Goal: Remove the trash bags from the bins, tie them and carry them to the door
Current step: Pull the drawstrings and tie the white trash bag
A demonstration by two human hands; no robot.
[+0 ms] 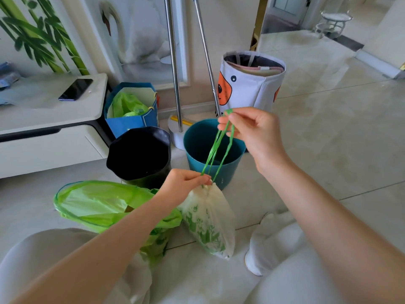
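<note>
A white trash bag with green print hangs over the floor, its mouth cinched. My left hand pinches the gathered neck. My right hand holds the green drawstring up and taut above it. Behind the bag stands a teal bin with no liner visible. A bin lined with a black bag stands to its left. In front, a bin with a green bag over its rim sits partly under my left forearm.
A blue paper bag with green plastic inside stands by the wall. Two metal mop poles lean there, beside a white fabric basket with an orange face. A low white cabinet with a phone is at left. My knees fill the foreground.
</note>
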